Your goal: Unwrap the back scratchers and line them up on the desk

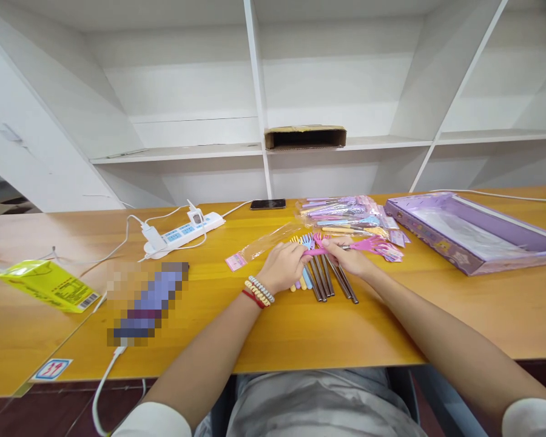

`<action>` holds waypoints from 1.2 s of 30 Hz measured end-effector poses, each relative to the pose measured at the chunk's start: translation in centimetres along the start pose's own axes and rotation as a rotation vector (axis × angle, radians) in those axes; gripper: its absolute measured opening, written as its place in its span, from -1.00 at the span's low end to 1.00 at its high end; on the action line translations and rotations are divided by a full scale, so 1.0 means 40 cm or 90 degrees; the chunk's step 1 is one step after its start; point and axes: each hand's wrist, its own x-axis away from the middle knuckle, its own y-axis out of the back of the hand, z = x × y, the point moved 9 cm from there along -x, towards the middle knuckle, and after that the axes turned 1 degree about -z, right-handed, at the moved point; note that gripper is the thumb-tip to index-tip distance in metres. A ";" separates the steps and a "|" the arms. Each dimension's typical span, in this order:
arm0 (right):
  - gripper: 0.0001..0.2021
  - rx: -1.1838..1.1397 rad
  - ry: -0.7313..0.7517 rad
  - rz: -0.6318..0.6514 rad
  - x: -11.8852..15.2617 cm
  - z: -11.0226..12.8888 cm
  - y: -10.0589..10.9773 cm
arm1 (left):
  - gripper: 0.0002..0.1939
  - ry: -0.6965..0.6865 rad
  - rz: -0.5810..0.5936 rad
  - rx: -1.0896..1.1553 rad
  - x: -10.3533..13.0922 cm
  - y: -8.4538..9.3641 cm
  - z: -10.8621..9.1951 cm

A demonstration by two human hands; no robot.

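My left hand (282, 265) is closed round the pink handle of a back scratcher (368, 244). My right hand (348, 257) grips the same back scratcher nearer its claw end, which points to the right. Beneath and between my hands lie several loose back scratcher parts: metal rods (321, 279), coloured handles (306, 278) and claw heads (306, 240) in yellow, blue and pink. Some of these are hidden by my fingers. An opened clear plastic sleeve (266, 246) with a pink label lies just beyond my left hand.
Bagged back scratchers (346, 212) are piled behind my hands. A purple box (464, 261) stands at the right. Leftward are a power strip (186, 233) with cables, a yellow carton (50, 285) and a pixelated phone (152, 300). A dark phone (268, 204) lies by the shelf.
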 end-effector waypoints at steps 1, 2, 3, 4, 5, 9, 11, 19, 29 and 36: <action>-0.48 -0.001 -0.008 -0.008 -0.001 -0.004 0.001 | -0.68 0.001 -0.006 0.011 0.000 0.002 -0.003; -0.48 -0.004 -0.016 -0.016 -0.001 -0.007 0.002 | -0.69 0.004 -0.014 0.022 0.000 0.005 -0.007; -0.48 -0.009 -0.023 -0.022 0.000 -0.009 0.003 | -0.69 0.010 -0.021 0.029 0.000 0.008 -0.010; -0.49 -0.013 -0.024 -0.025 0.001 -0.008 0.002 | -0.68 0.019 -0.026 0.030 0.000 0.011 -0.012; -0.49 -0.014 -0.019 -0.026 0.004 -0.003 0.000 | -0.67 0.031 -0.026 0.023 0.000 0.012 -0.012; -0.50 0.055 0.062 -0.010 0.019 0.053 -0.024 | -0.70 0.085 0.024 -0.029 0.001 0.004 0.016; -0.50 0.129 0.147 -0.007 0.033 0.100 -0.043 | -0.71 0.090 0.049 -0.044 0.001 0.003 0.038; -0.62 0.410 0.503 -0.043 0.099 0.238 -0.113 | -0.73 -0.045 0.061 -0.044 0.003 0.008 0.072; -0.69 0.497 0.582 -0.031 0.129 0.259 -0.115 | -0.76 -0.031 0.072 0.011 0.014 0.005 0.142; -0.63 0.296 0.540 -0.048 0.117 0.234 -0.042 | -0.70 0.135 0.020 -0.087 0.049 0.052 0.267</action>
